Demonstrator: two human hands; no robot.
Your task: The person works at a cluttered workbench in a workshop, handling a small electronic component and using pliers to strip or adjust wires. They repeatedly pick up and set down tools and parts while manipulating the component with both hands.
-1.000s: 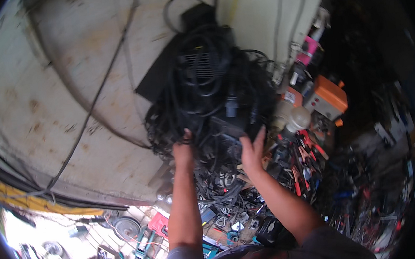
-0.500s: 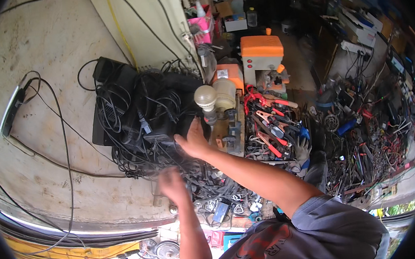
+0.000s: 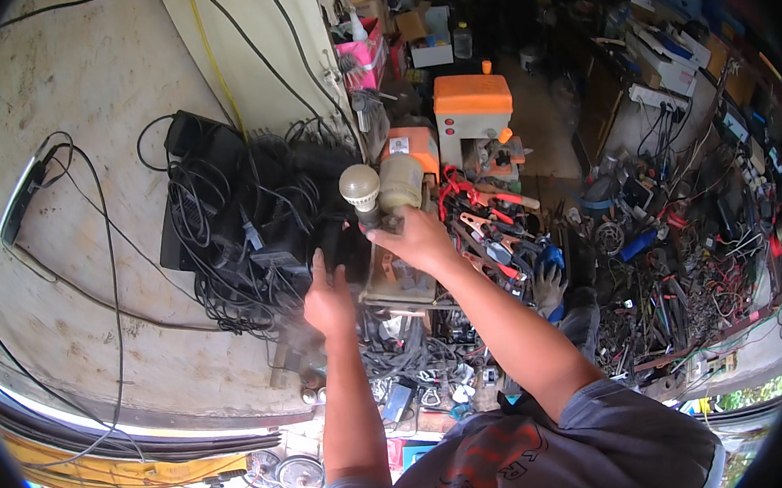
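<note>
Don't knock bulb point(image 3: 360, 185) near board point(image 3: 402, 291) far-left corner: right hand point(image 3: 421, 241) beside it, can't tell grip; left hand point(image 3: 330, 307) unclenched.

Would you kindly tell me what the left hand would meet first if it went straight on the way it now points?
The left hand would most likely meet the tangled heap of black cables and boxes just ahead of it; depth is unclear, so the two may be touching.

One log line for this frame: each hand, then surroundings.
left hand: at black cable pile, grip unclear | right hand: by light bulb, grip unclear | nearby: orange-topped machine
</note>
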